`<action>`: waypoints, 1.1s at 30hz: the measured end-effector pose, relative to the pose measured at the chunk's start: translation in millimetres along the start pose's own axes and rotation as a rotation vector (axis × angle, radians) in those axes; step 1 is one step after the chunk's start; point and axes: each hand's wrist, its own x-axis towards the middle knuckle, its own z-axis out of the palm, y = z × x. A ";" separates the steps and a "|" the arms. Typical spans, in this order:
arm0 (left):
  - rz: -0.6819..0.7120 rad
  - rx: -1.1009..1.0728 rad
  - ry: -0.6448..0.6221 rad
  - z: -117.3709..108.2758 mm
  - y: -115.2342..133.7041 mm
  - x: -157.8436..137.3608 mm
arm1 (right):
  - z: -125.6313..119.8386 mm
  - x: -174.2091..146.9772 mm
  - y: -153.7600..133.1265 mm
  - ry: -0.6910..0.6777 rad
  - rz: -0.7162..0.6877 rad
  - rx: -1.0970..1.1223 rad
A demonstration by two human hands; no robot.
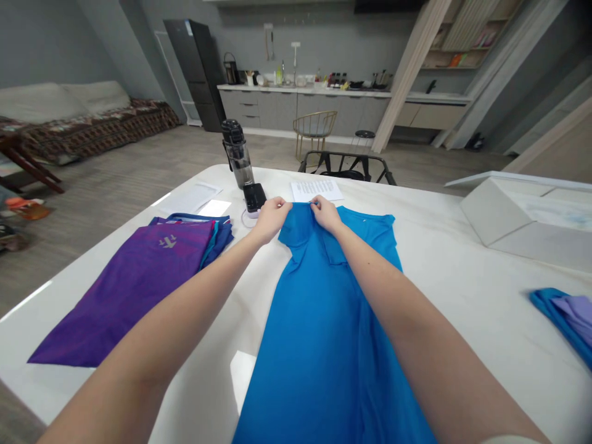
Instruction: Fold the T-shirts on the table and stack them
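A blue T-shirt (319,320) lies lengthwise on the white table, its near end running out of view at the bottom. One side of it is folded over toward the middle, and the collar area is at the far end. My left hand (274,217) pinches the far edge of the folded part at its left corner. Close beside it, my right hand (325,213) pinches the same edge farther right. Both hands are closed on the fabric, and the cloth between them is slightly raised.
Purple and blue shirts (157,271) are stacked at the left. A water bottle (238,154), a black phone-like device (254,197) and printed papers (319,189) stand or lie beyond my hands. A white box (536,216) is at right, with folded clothes (567,314) nearer me.
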 end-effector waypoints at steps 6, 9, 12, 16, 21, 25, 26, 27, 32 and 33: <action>-0.093 -0.409 -0.313 76.2 89.0 -0.4 | -73.7 -25.6 26.8 0.049 0.231 0.494; -0.110 -0.367 -0.438 123.5 90.2 -1.9 | -114.7 -58.0 57.3 -0.005 0.481 0.679; -0.016 0.053 -0.366 151.1 61.4 2.2 | -140.7 -92.9 85.0 -0.061 0.635 0.625; 0.263 0.713 -0.304 155.3 18.6 18.4 | -143.5 -121.5 104.4 -0.078 0.582 0.290; 0.318 0.908 -0.382 156.7 1.1 40.2 | -126.6 -125.7 106.8 -0.034 0.490 -0.048; 0.297 0.888 -0.388 161.3 -1.3 48.9 | -122.4 -126.3 97.0 0.072 0.415 -0.165; 0.305 0.865 -0.378 161.2 -0.9 50.2 | -123.6 -127.2 93.7 0.096 0.404 -0.170; 0.314 0.833 -0.365 160.7 0.2 51.2 | -125.9 -128.0 90.4 0.115 0.395 -0.170; 0.350 0.613 -0.275 163.9 15.1 51.8 | -146.9 -122.3 86.6 0.158 0.450 -0.172; 0.355 0.590 -0.266 167.3 18.0 50.1 | -150.9 -119.6 89.7 0.149 0.476 -0.182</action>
